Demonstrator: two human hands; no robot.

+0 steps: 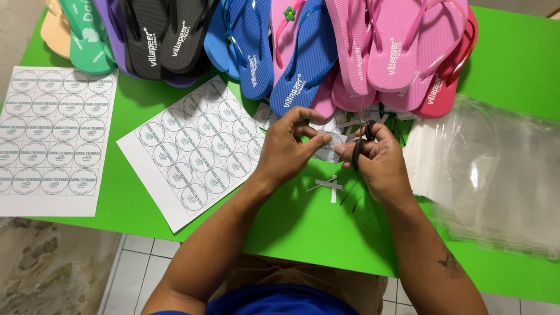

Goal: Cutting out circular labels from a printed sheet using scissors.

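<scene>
Over the green counter (303,233), the left hand (286,149) pinched a round paper label (328,146) between thumb and fingertips; the label, pale with a grey ring and print, faced up and, being circular, had no clear long axis. The right hand (379,160) was closed through the black handles of scissors (363,137), blades pointing away toward the row of flip-flops (303,52). Paper offcuts (331,185) lay just below the hands, label sheets (192,146) to the left, clear bags (496,169) to the right.

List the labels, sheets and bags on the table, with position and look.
Left sticker sheet: table's left edge, white, round grey labels.
Second sticker sheet: tilted, beside left hand.
Cut round label: between both hands; right hand holds scissors.
Clear bags: stacked right.
</scene>
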